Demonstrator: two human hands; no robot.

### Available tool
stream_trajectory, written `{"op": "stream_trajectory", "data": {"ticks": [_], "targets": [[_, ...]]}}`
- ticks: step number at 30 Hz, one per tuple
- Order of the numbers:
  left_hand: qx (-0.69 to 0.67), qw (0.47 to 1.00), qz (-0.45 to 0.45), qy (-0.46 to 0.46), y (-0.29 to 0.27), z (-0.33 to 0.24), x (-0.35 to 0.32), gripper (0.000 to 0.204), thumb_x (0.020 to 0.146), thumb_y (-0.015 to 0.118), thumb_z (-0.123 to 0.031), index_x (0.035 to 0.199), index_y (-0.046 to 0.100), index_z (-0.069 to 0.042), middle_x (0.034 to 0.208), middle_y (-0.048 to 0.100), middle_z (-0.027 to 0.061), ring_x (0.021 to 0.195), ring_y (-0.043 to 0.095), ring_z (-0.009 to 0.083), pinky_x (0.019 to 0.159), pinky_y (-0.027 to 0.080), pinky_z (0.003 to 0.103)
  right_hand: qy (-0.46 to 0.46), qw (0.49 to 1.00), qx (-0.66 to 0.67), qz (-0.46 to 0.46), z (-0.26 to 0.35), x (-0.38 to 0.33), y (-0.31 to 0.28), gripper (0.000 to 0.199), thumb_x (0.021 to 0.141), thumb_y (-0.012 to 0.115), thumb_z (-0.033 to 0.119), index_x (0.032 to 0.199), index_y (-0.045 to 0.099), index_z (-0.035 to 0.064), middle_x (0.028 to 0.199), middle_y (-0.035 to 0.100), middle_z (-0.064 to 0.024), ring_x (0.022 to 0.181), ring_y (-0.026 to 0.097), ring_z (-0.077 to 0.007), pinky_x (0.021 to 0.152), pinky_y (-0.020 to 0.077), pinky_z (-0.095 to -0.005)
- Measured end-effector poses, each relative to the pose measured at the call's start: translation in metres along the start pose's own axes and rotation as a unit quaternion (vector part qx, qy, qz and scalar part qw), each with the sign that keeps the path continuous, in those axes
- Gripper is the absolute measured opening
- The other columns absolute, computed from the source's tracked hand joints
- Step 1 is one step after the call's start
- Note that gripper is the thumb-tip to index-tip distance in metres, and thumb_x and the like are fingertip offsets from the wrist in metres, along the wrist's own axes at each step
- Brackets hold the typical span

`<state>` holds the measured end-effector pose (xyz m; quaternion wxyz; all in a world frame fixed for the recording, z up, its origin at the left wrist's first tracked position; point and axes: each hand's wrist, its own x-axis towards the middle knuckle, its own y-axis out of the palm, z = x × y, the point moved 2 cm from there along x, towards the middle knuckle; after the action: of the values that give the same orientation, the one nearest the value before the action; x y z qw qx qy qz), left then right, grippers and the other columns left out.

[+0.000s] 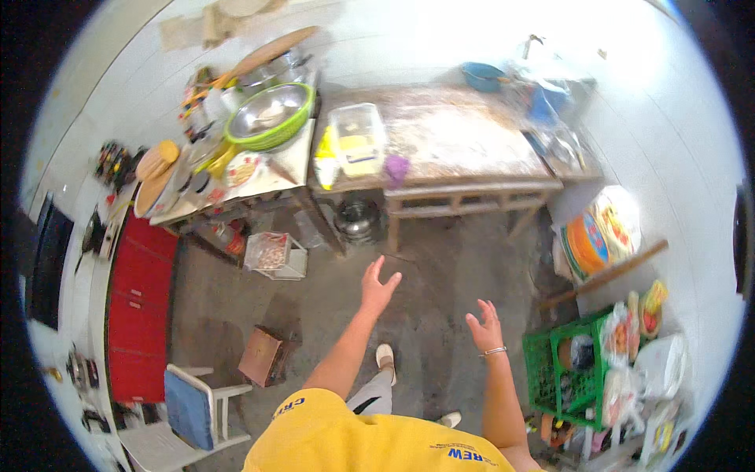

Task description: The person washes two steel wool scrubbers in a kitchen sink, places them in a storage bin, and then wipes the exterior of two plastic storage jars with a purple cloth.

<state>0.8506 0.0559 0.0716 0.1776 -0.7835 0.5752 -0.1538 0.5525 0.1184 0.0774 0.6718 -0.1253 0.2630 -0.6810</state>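
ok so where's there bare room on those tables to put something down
The floury wooden table is bare across its middle and right, between the clear lidded container and the blue bowl. The white table beside it is crowded with the green-rimmed metal bowl and jars. Both the left hand and right hand are empty.

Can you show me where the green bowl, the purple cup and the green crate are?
green bowl [271,118], head view, on the shiny metal inside.
purple cup [397,167], head view, on its side wall.
green crate [543,370], head view, on its front lattice wall.
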Motion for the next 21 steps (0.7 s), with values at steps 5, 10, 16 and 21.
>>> {"op": "stream_trajectory", "data": {"ticks": [5, 10, 16, 21], "targets": [[-0.057, 0.993, -0.092, -0.039, -0.142, 0.03, 0.072, 0.068, 0.078, 0.069, -0.035, 0.134, 0.041, -0.009, 0.139, 0.038, 0.0126, 0.129, 0.034, 0.0288, 0.105, 0.029, 0.041, -0.118, 0.991, 0.0, 0.059, 0.136, 0.079, 0.067, 0.051, 0.081, 0.063, 0.026, 0.126, 0.049, 0.006, 0.142, 0.03, -0.0199, 0.129, 0.034, -0.0328, 0.103, 0.0323, -0.0386], [-0.078, 0.972, -0.206, -0.079, -0.23, 0.053, 0.083, 0.065, 0.076, 0.069, -0.03, 0.129, 0.045, -0.002, 0.13, 0.046, 0.0179, 0.123, 0.041, 0.0293, 0.102, 0.032, 0.038, -0.132, 0.98, -0.018, 0.149, 0.23, 0.108, 0.13, 0.051, 0.083, 0.063, 0.025, 0.127, 0.046, 0.0057, 0.142, 0.032, -0.0179, 0.116, 0.049, -0.03, 0.092, 0.0433, -0.038], [-0.123, 0.942, -0.265, -0.167, -0.308, 0.095, 0.066, 0.063, 0.082, 0.067, -0.021, 0.136, 0.037, -0.006, 0.141, 0.035, 0.0125, 0.13, 0.032, 0.0283, 0.105, 0.028, 0.04, -0.222, 0.944, -0.012, 0.246, 0.291, 0.141, 0.221, 0.054, 0.082, 0.064, 0.028, 0.127, 0.046, 0.0037, 0.136, 0.039, -0.0166, 0.114, 0.05, -0.0299, 0.092, 0.0431, -0.037], [-0.105, 0.912, -0.361, -0.164, -0.374, 0.104, 0.068, 0.062, 0.08, 0.068, -0.022, 0.133, 0.04, -0.004, 0.136, 0.041, 0.0149, 0.127, 0.037, 0.0283, 0.104, 0.03, 0.036, -0.258, 0.924, 0.025, 0.283, 0.361, 0.167, 0.297, 0.054, 0.081, 0.065, 0.028, 0.124, 0.047, 0.0013, 0.132, 0.044, -0.0156, 0.114, 0.049, -0.0306, 0.094, 0.0415, -0.0372]]}}
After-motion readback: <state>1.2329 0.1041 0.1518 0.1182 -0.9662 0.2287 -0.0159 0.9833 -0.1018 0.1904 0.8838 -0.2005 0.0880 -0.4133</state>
